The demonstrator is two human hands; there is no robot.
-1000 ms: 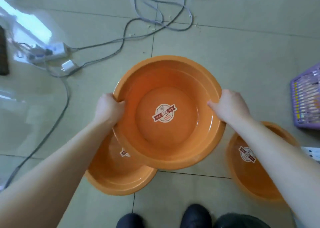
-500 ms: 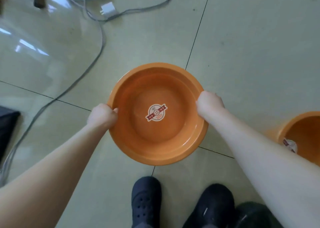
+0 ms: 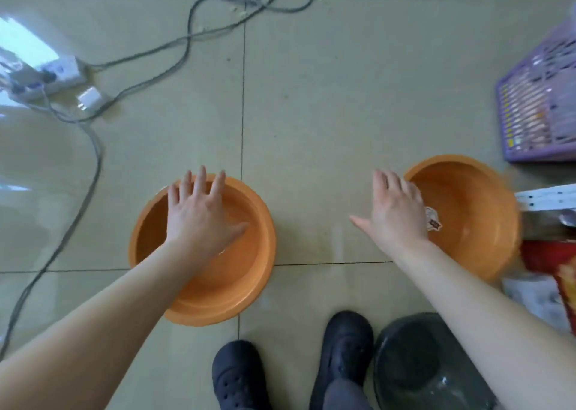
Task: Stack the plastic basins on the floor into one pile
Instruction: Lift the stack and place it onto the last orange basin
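An orange plastic basin (image 3: 249, 266) rests on the tiled floor left of centre; whether another basin is nested under it I cannot tell. My left hand (image 3: 199, 213) hovers over its inside, fingers spread, holding nothing. A second orange basin (image 3: 477, 222) with a round sticker on its bottom stands on the floor at the right. My right hand (image 3: 396, 210) is open above that basin's left rim, fingers apart, covering part of the sticker.
A purple slatted basket (image 3: 536, 104) stands at the far right. A power strip (image 3: 50, 79) and grey cables (image 3: 93, 147) lie at the left and back. A dark round bin (image 3: 420, 366) and my black shoes (image 3: 237, 375) are at the bottom; red packaging (image 3: 548, 260) is beside the right basin.
Both hands have let go of the orange basin, which now sits on the floor at the left. My right hand has moved right, over the second basin. The view has shifted right.
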